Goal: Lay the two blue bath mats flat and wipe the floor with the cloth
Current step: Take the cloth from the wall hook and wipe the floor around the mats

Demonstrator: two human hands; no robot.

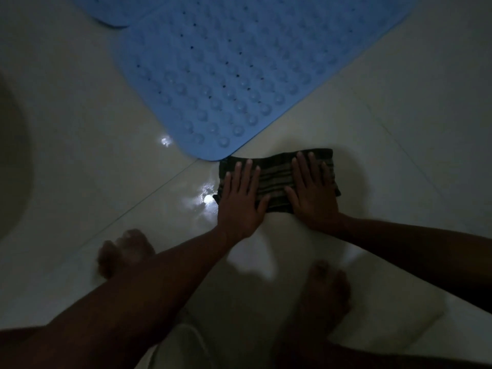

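A dark striped cloth [277,179] lies folded on the pale tiled floor [399,155], just below the near corner of a blue bath mat [226,70]. That mat lies flat, bumps and small holes showing. A second blue mat [114,12] peeks out at the top left, partly under the first and cut off by the frame. My left hand [241,198] presses flat on the cloth's left half, fingers straight. My right hand [312,190] presses flat on its right half, fingers spread.
The room is dim. A wet shine [205,201] glints on the tiles left of the cloth. My bare feet [327,291] stand on the floor below my arms. A dark rounded shape [13,161] sits at the left edge.
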